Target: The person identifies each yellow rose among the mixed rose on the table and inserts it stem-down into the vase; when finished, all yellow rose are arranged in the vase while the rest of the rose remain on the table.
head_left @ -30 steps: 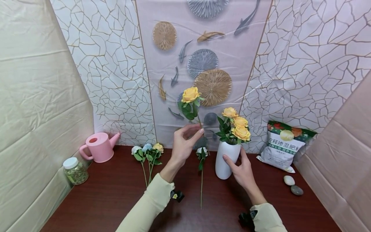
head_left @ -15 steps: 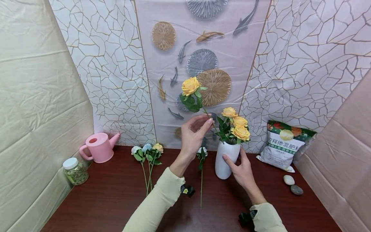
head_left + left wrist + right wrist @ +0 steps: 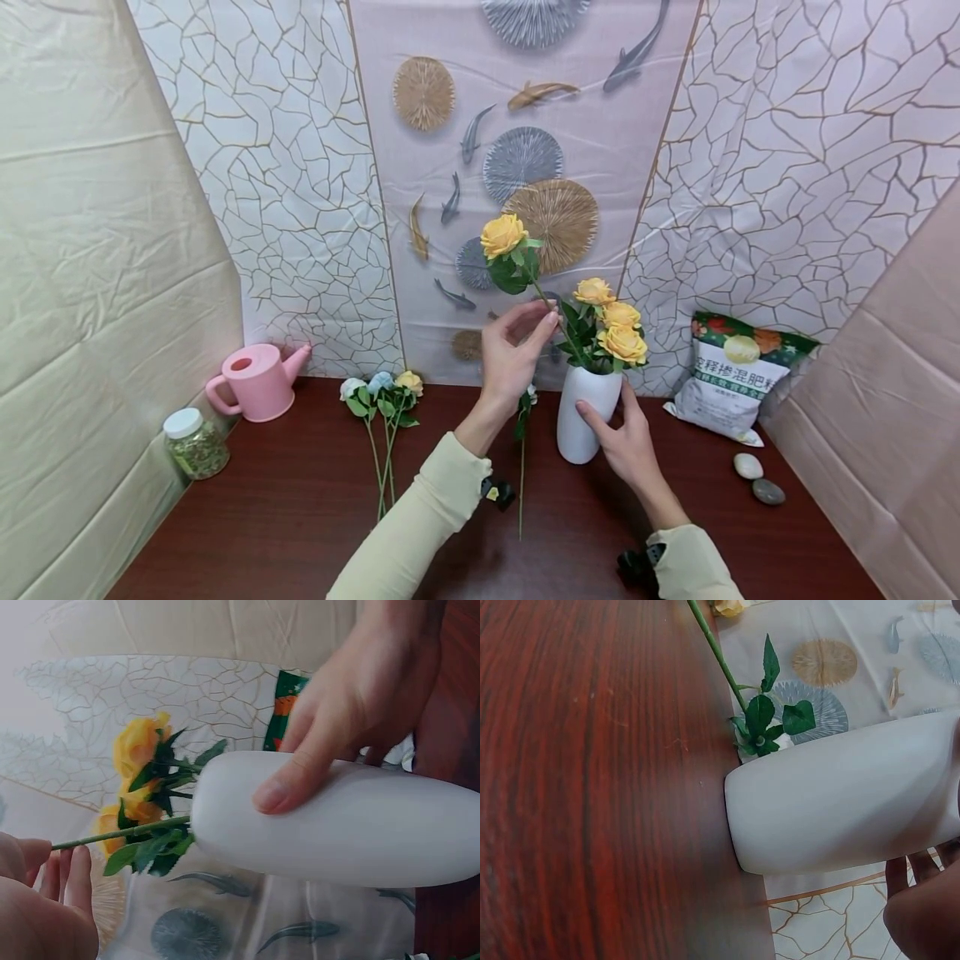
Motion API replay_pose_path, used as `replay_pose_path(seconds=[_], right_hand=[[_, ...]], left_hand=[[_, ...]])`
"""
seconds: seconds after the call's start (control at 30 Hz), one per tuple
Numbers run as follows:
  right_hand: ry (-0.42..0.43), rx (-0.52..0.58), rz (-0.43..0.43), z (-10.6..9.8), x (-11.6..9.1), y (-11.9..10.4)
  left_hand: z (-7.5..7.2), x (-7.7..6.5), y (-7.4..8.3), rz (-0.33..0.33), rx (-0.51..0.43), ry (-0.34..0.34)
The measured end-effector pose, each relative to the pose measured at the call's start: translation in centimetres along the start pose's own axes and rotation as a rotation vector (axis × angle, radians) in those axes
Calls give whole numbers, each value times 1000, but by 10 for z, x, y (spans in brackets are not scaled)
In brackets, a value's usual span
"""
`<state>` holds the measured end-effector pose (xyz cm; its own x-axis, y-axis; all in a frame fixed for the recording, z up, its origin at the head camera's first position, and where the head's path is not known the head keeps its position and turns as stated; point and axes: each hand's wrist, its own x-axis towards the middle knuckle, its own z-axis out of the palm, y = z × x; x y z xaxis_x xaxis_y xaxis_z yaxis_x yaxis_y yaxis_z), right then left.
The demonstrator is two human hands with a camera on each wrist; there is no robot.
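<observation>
Here, the left hand pinches a yellow rose by its thin stem. The stem slants: bloom up to the left, low end down to the right, at the top of the white vase. How deep it goes, I can't tell. The right hand holds the upright vase. Three more roses stand in it.

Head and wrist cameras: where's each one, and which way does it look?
Head: on the head, looking forward and down at the table; left hand, right hand and sleeves show.
Left wrist: on that wrist, looking at the white vase and rose stem; both hands show.
Right wrist: on that wrist, looking at the vase's lower part; right fingers show.
Both wrist views share the vase.
</observation>
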<state>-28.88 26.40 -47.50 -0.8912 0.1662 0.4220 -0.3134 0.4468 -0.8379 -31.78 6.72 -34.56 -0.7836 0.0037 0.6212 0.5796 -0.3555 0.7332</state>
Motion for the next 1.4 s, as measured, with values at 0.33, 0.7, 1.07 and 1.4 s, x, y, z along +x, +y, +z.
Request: replay_pose_path(seconds=[0.33,0.7,1.07,1.4], right_hand=[[4,-13,-4,0,1,2],[-2,2,-5,1,1,-2],[-7,-8,2,0,0,-1],[-11,-11,6,-1,-1,-3]], left_hand=[[12,-14,10,-37,221,10],[13,-12,-22,-67,308,15],[13,-12,-28,-121,420,14],[16,-8,-31,-125,602,-40]])
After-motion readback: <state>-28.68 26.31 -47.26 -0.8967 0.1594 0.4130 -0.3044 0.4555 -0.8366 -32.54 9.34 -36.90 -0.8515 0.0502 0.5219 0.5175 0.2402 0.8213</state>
